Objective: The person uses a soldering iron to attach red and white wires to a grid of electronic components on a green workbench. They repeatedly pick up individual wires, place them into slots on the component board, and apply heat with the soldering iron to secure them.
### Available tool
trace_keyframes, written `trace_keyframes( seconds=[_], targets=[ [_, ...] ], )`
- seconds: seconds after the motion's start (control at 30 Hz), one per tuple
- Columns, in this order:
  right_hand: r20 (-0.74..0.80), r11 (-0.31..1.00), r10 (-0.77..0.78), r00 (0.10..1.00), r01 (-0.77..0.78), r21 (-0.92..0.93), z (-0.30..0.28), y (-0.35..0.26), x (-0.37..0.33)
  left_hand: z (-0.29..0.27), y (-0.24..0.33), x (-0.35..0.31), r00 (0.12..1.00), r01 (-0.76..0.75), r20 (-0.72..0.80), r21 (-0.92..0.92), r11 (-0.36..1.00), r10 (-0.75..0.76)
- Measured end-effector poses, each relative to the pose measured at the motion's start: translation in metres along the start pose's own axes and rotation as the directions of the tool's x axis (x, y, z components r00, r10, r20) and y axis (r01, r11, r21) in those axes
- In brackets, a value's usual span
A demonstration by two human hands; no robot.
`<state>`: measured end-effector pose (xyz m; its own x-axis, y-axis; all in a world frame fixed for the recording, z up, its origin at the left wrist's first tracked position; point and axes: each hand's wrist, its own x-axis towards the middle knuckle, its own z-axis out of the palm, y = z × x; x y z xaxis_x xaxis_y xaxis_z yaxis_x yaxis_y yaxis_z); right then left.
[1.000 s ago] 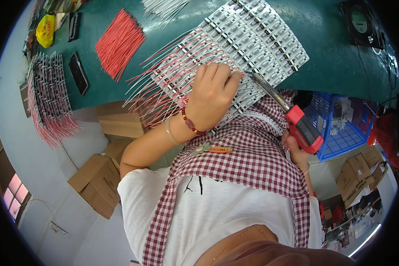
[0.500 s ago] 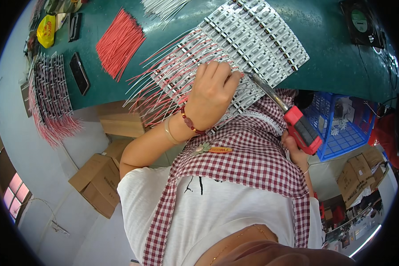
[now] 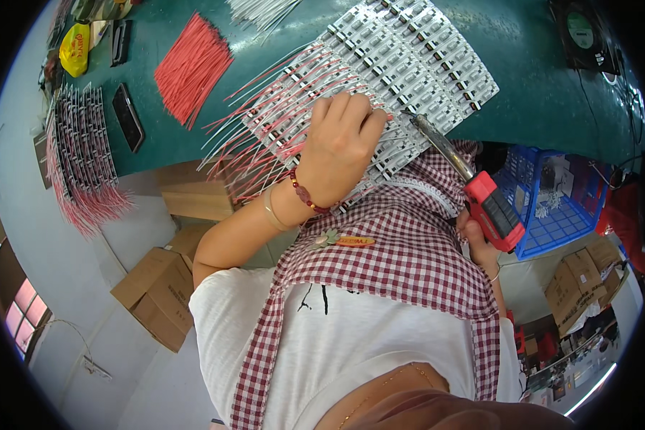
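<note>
A large panel of small pale circuit boards (image 3: 416, 61) lies tilted at the table's front edge, with many red and white wires (image 3: 287, 107) fanning off its left part. My left hand (image 3: 340, 147) rests over the panel, fingers curled and thumb and forefinger pinched at a board. What they pinch is hidden, though a bit of red shows at the fingertips. My right hand (image 3: 478, 240) is wrapped round the red-and-black handle of a soldering iron (image 3: 493, 211). The iron's metal tip points at the boards, just right of my left fingertips and apart from them.
On the green table (image 3: 337, 25) lie a bundle of red wires (image 3: 193, 72), white wires (image 3: 265, 13), a phone (image 3: 128, 118) and a wired panel (image 3: 86, 143) at left. A black fan-like device (image 3: 586, 39) stands far right. Below are a blue crate (image 3: 559, 222) and a cardboard box (image 3: 154, 297).
The soldering iron has shifted slightly to the right, its tip drawing away from my left fingertips. My left hand has moved a little to the left, still pinched.
</note>
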<state>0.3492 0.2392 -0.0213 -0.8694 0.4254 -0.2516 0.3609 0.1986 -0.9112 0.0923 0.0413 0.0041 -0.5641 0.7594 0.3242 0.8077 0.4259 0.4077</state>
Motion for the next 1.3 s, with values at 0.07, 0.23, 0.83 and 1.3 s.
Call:
trace_keyframes(
  seconds=[0.07, 0.23, 0.83, 1.3],
  targets=[
    [0.022, 0.999, 0.008, 1.0, -0.009, 0.034, -0.002, -0.001, 0.0, 0.002, 0.0, -0.002, 0.999, -0.013, -0.043, 0.01, 1.0, 0.014],
    [0.059, 0.999, -0.032, 0.998, 0.034, -0.031, -0.006, 0.005, -0.002, 0.009, 0.004, -0.009, 0.998, -0.036, -0.058, -0.074, 0.997, 0.032],
    [0.011, 0.998, 0.008, 1.0, -0.009, 0.068, -0.005, 0.004, -0.006, 0.007, 0.01, -0.006, 1.0, -0.002, 0.014, 0.0, 1.0, 0.002],
    [0.063, 0.997, -0.043, 0.997, 0.048, -0.065, -0.01, 0.017, -0.012, 0.012, 0.017, -0.012, 1.0, -0.022, -0.01, -0.066, 0.998, 0.022]
  ],
)
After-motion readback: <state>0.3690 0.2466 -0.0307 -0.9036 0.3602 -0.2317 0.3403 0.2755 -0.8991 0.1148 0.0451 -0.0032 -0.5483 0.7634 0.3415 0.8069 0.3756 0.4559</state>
